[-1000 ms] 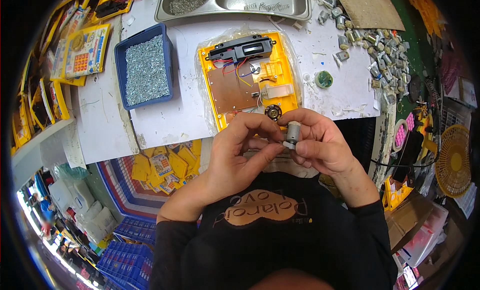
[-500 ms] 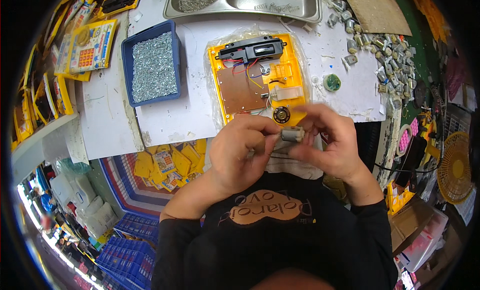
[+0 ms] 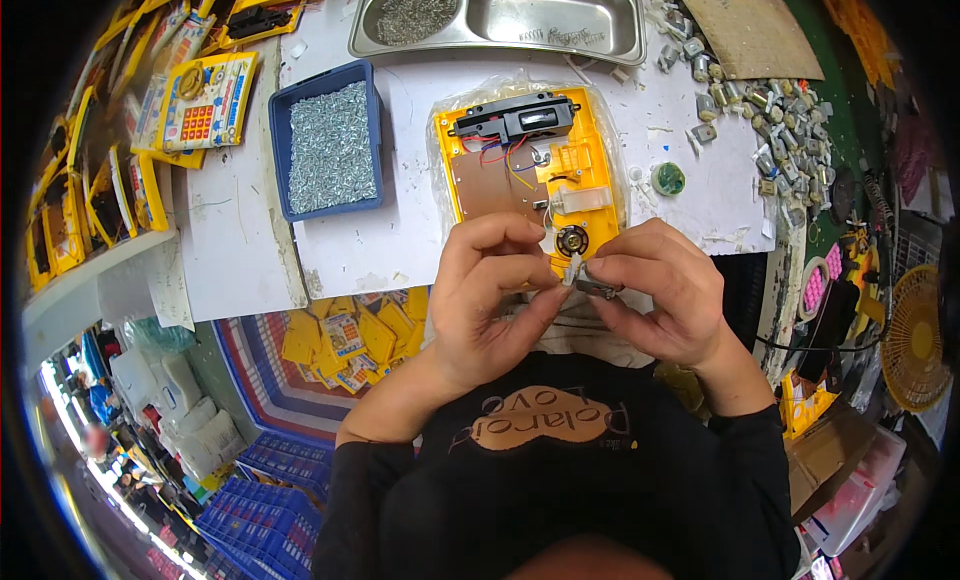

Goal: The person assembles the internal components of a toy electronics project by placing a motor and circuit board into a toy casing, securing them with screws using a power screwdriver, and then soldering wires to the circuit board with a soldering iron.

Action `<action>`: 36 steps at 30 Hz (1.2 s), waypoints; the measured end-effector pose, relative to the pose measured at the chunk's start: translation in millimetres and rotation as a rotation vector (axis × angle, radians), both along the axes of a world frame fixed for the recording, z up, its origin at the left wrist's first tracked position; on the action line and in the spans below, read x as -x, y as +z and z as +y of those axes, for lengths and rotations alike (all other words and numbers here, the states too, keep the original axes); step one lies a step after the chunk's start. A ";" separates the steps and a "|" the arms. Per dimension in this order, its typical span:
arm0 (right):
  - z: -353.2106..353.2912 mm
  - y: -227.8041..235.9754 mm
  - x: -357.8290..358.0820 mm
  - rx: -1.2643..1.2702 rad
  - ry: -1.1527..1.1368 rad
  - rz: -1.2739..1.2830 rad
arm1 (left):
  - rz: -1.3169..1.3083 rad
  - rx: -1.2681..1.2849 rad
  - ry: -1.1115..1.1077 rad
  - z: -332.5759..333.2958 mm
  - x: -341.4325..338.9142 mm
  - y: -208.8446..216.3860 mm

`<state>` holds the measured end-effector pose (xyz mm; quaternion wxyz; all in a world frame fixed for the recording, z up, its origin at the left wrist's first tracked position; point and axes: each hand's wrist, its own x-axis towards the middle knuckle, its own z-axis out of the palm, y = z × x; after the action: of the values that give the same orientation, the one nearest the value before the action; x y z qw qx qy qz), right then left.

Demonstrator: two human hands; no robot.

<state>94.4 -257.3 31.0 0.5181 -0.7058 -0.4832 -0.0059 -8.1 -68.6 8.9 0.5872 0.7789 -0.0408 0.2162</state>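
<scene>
Just in front of the table's near edge, my right hand [image 3: 668,292] grips a small metal motor [image 3: 597,288] between thumb and fingers. My left hand [image 3: 488,298] pinches a small pale piece [image 3: 572,270] against the motor's left end; its exact kind is too small to make out. Beyond both hands lies an open yellow plastic housing [image 3: 593,130] on clear wrapping. It holds a brown circuit board [image 3: 492,187], a black battery-box-like part [image 3: 520,117], coloured wires and a round black speaker [image 3: 571,241]. My left hand covers the housing's near left corner.
A blue bin of screws [image 3: 378,155] stands left of the housing. At the back is a steel tray [image 3: 500,50] with springs. Loose motors [image 3: 785,140] are heaped at right, near a green round item [image 3: 668,178]. Yellow toy shells [image 3: 205,100] stack at far left.
The motor has turned in my right hand, and my fingers have closed around it. My left hand now brings a small pale piece to its end. The whole view has shifted slightly.
</scene>
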 end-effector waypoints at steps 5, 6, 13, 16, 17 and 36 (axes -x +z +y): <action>-2.6 0.5 -0.7 0.022 0.014 0.012 | -0.020 -0.087 -0.063 0.4 -5.6 3.0; -2.7 0.8 -0.8 0.023 0.013 0.014 | -0.019 -0.086 -0.064 0.6 -5.9 3.6; 1.9 -0.8 -4.0 0.022 0.050 0.063 | 0.015 -0.085 -0.036 5.6 -6.9 4.1; 4.5 -1.6 -5.8 0.017 0.061 0.059 | 0.010 -0.087 -0.025 6.2 -6.6 3.1; 5.1 -1.6 -6.4 0.019 0.064 0.055 | -0.006 -0.094 -0.020 6.3 -6.3 1.9; 22.5 -12.3 -65.7 0.512 -0.158 -0.171 | -0.098 -0.499 -0.055 57.3 -74.5 -1.7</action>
<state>160.1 -234.7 18.7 0.2781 -0.8461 -0.4544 0.0163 66.4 -11.3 7.2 0.3799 0.8869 -0.1424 0.2207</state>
